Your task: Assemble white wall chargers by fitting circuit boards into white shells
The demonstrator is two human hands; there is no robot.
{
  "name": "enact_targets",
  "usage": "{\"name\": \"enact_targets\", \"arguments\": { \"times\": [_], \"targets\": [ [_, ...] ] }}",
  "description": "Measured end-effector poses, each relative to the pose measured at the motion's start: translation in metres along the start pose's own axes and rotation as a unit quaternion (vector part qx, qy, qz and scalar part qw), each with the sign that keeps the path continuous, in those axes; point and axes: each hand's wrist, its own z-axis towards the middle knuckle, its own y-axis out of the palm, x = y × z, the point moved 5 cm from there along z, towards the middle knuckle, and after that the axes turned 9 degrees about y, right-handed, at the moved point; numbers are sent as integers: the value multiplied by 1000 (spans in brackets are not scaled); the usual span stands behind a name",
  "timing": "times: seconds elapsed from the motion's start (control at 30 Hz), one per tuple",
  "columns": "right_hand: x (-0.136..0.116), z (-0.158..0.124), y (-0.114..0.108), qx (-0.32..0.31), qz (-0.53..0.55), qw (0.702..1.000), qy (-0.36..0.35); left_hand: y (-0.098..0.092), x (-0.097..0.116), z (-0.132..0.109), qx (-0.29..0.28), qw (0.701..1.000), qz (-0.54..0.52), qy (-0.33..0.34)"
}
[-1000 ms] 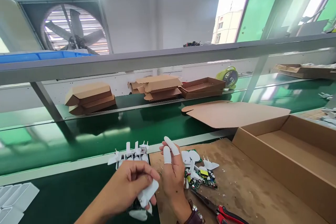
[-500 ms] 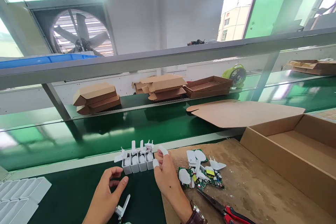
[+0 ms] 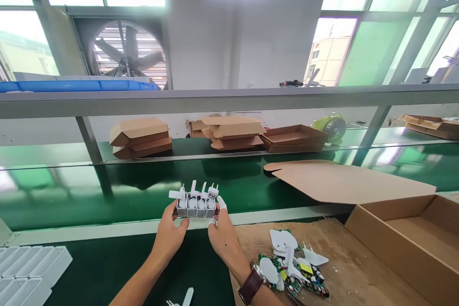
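Observation:
A row of several white plastic adapter housings (image 3: 196,206) is squeezed end to end between my two hands, above the far edge of the green work surface. White plug parts with prongs stick up from their open tops. My left hand (image 3: 169,234) grips the left end of the row, thumb at the front. On the right end, my right hand (image 3: 223,232) presses with white-covered fingertips; a watch is on that wrist. Nearer to me, a white plug part (image 3: 187,297) lies partly cut off by the lower edge of view.
Circuit boards with white parts (image 3: 292,265) lie on a brown board (image 3: 344,253) at right. Beside them stands an open cardboard box (image 3: 401,248). More white housings (image 3: 32,267) sit at lower left. Beyond the light rail is a green belt (image 3: 229,172) with flat cardboard (image 3: 351,179).
Both hands have closed on the ends of the housing row and lifted it forward, away from me. My left hand was open before. The head view has tilted up.

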Motion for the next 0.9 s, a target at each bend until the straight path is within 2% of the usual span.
{"name": "enact_targets", "arguments": {
  "times": [0.1, 0.2, 0.33, 0.43, 0.53, 0.67, 0.7, 0.73, 0.77, 0.83, 0.9],
  "targets": [
    [-10, 30, 10, -7, 13, 1000, -1, 4, 1, 32, 8, 1000, 2, -2],
    [-14, 46, 22, -17, 13, 1000, -4, 7, -8, 51, 19, 1000, 9, -19],
    [-11, 52, 33, -25, -4, 1000, -2, 8, -19, 58, 19, 999, 3, -49],
    [-15, 45, 32, -17, -22, 1000, -7, 3, -11, 52, 34, 997, 2, -73],
    [-32, 28, 27, -16, -28, 999, -38, -11, 16, 31, 65, 995, 4, -80],
    [-68, -6, 26, -78, -13, 992, -94, -43, 72, -24, 59, 998, -2, -8],
    [-76, -14, 26, -106, -7, 989, -106, -52, 86, -40, 33, 999, -3, 24],
    [-82, -22, 27, -140, -5, 983, -119, -56, 101, -55, -39, 997, 1, 69],
    [-87, -30, 29, -177, -19, 974, -136, -65, 111, -70, -79, 993, 14, 92],
    [-88, -46, 33, -254, -52, 953, -155, -86, 119, -97, -145, 984, 63, 87],
    [-81, -61, 37, -315, -94, 933, -146, -115, 114, -117, -151, 978, 134, 59]
  ]
}}
